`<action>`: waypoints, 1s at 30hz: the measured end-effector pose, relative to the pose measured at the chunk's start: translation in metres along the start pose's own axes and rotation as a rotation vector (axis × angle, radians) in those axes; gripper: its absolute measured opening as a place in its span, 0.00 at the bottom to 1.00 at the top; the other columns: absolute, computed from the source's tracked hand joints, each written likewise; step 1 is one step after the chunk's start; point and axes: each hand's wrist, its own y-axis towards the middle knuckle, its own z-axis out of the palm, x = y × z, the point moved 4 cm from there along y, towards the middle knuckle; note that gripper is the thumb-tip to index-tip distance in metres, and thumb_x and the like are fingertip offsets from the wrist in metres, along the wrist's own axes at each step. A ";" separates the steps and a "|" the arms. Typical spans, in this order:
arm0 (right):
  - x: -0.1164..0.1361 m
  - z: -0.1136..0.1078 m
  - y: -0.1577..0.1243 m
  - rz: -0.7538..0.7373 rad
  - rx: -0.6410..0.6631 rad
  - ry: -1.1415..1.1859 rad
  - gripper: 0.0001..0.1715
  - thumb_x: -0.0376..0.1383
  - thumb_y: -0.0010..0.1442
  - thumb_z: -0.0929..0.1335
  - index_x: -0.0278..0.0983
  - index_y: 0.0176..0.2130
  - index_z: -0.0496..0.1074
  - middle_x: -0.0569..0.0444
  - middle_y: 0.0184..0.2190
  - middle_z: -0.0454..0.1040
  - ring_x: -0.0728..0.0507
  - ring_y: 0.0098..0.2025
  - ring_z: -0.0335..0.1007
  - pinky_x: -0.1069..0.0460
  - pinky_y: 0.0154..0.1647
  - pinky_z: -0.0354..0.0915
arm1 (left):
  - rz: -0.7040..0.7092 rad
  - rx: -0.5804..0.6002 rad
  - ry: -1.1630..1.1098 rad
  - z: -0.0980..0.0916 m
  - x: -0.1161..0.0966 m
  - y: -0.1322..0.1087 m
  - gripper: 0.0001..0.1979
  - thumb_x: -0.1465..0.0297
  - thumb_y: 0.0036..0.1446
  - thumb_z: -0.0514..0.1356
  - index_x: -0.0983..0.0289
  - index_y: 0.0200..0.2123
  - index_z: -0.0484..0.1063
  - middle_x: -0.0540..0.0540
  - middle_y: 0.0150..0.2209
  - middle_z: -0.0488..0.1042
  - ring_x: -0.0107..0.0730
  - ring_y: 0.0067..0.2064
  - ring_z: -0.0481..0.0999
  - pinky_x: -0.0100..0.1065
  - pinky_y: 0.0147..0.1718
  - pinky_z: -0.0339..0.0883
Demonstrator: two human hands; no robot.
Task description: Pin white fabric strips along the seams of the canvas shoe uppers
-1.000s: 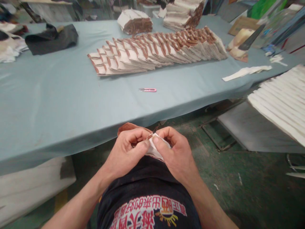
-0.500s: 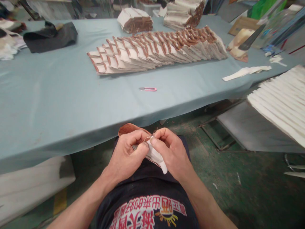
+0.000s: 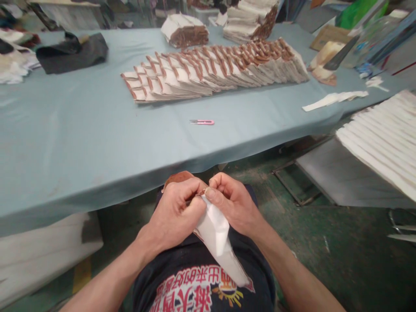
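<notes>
Over my lap, both hands meet on one piece of white and brown cloth. My left hand pinches its upper edge between thumb and fingers. Right beside it, thumb and fingertips of my right hand press on the same edge. A white flap hangs below the fingers across my dark apron, and a brown part shows behind my left hand. The exact spot under the fingertips is hidden. Pink thread snips lie on the table in front of me, apart from both hands.
On the blue-covered table lies a long overlapping row of white and brown cloth pieces. Two stacks stand behind it. A black cloth item is at left, white strips at right. A board of white pieces stands lower right.
The white part of the cloth has swung out and now hangs longer down over my apron. Less of the brown part shows behind my left hand. Both hands still grip the edge.
</notes>
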 end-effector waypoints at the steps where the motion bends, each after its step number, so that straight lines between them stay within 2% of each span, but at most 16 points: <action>1: 0.000 0.000 -0.001 -0.012 -0.010 0.001 0.24 0.53 0.62 0.73 0.39 0.31 0.64 0.65 0.21 0.61 0.53 0.21 0.52 0.57 0.19 0.51 | 0.006 0.014 0.017 0.001 -0.002 0.001 0.08 0.71 0.52 0.50 0.63 0.22 0.65 0.48 0.23 0.64 0.26 0.26 0.62 0.29 0.23 0.55; 6: 0.007 -0.003 -0.007 -0.160 -0.148 -0.074 0.24 0.52 0.67 0.69 0.39 0.29 0.63 0.64 0.20 0.61 0.53 0.20 0.52 0.57 0.19 0.50 | 0.045 0.075 0.002 0.004 -0.010 0.004 0.08 0.70 0.51 0.50 0.61 0.21 0.60 0.47 0.22 0.61 0.27 0.26 0.61 0.30 0.23 0.54; 10: 0.017 -0.010 -0.010 -0.271 -0.239 -0.214 0.22 0.47 0.71 0.67 0.40 0.28 0.64 0.62 0.20 0.64 0.51 0.21 0.58 0.56 0.21 0.55 | 0.066 0.165 -0.048 -0.001 -0.019 0.009 0.07 0.71 0.51 0.51 0.62 0.22 0.63 0.49 0.25 0.64 0.27 0.26 0.62 0.29 0.23 0.56; 12: 0.026 -0.018 -0.013 -0.361 -0.307 -0.278 0.20 0.44 0.73 0.65 0.40 0.30 0.67 0.61 0.22 0.68 0.50 0.24 0.64 0.54 0.27 0.62 | 0.119 0.245 -0.064 -0.005 -0.027 0.011 0.07 0.73 0.51 0.52 0.64 0.23 0.65 0.50 0.27 0.68 0.26 0.28 0.64 0.28 0.25 0.59; 14: 0.038 -0.025 -0.017 -0.474 -0.336 -0.318 0.15 0.41 0.74 0.64 0.40 0.36 0.71 0.57 0.29 0.75 0.48 0.32 0.72 0.52 0.38 0.68 | 0.164 0.322 -0.065 -0.008 -0.034 0.011 0.07 0.75 0.52 0.52 0.64 0.24 0.67 0.50 0.28 0.70 0.26 0.28 0.66 0.28 0.26 0.60; 16: 0.053 -0.026 -0.020 -0.568 -0.258 -0.369 0.08 0.40 0.73 0.65 0.40 0.45 0.73 0.53 0.41 0.80 0.45 0.44 0.77 0.49 0.50 0.69 | 0.203 0.358 -0.040 -0.011 -0.040 0.011 0.08 0.76 0.54 0.53 0.65 0.25 0.69 0.50 0.28 0.71 0.25 0.29 0.67 0.27 0.27 0.62; 18: 0.067 -0.022 -0.021 -0.600 -0.093 -0.452 0.12 0.39 0.69 0.68 0.39 0.51 0.71 0.49 0.48 0.79 0.43 0.51 0.76 0.48 0.54 0.68 | 0.222 0.375 -0.003 -0.013 -0.044 0.009 0.09 0.76 0.56 0.53 0.66 0.26 0.71 0.49 0.28 0.72 0.25 0.29 0.68 0.28 0.29 0.63; 19: 0.072 -0.020 -0.021 -0.595 -0.012 -0.509 0.14 0.39 0.66 0.70 0.38 0.51 0.71 0.49 0.47 0.79 0.43 0.49 0.76 0.48 0.51 0.68 | 0.223 0.381 0.013 -0.013 -0.045 0.008 0.09 0.76 0.57 0.53 0.66 0.27 0.71 0.49 0.28 0.71 0.24 0.29 0.67 0.27 0.29 0.62; 21: 0.079 -0.016 -0.020 -0.559 0.102 -0.657 0.10 0.38 0.63 0.71 0.37 0.44 0.72 0.54 0.37 0.78 0.46 0.38 0.74 0.51 0.41 0.67 | 0.210 0.387 0.033 -0.013 -0.046 0.005 0.09 0.76 0.57 0.53 0.66 0.28 0.72 0.47 0.26 0.70 0.23 0.28 0.66 0.26 0.28 0.61; 23: 0.082 -0.014 -0.020 -0.501 0.162 -0.823 0.07 0.38 0.61 0.70 0.37 0.35 0.70 0.59 0.27 0.72 0.48 0.29 0.66 0.52 0.33 0.60 | 0.204 0.374 0.057 -0.013 -0.046 0.001 0.09 0.77 0.56 0.53 0.66 0.29 0.73 0.45 0.25 0.69 0.21 0.27 0.65 0.25 0.26 0.59; 25: 0.082 -0.014 -0.021 -0.419 0.215 -0.921 0.11 0.38 0.60 0.70 0.38 0.28 0.66 0.61 0.22 0.65 0.50 0.25 0.59 0.52 0.29 0.52 | 0.214 0.338 0.089 -0.012 -0.048 -0.002 0.09 0.79 0.55 0.53 0.65 0.28 0.71 0.44 0.24 0.67 0.20 0.26 0.63 0.25 0.25 0.57; 28: 0.080 -0.014 -0.020 -0.259 0.299 -0.838 0.18 0.39 0.61 0.68 0.38 0.25 0.60 0.63 0.21 0.58 0.52 0.24 0.54 0.52 0.26 0.48 | 0.219 0.254 0.137 -0.011 -0.049 -0.006 0.07 0.79 0.54 0.53 0.64 0.28 0.67 0.43 0.23 0.65 0.20 0.25 0.61 0.25 0.23 0.54; 30: 0.078 -0.015 -0.018 -0.170 0.309 -0.751 0.18 0.41 0.63 0.67 0.38 0.25 0.62 0.62 0.21 0.58 0.52 0.24 0.54 0.53 0.25 0.48 | 0.223 0.197 0.165 -0.011 -0.049 -0.006 0.06 0.78 0.55 0.53 0.63 0.29 0.65 0.42 0.23 0.64 0.21 0.24 0.59 0.26 0.22 0.53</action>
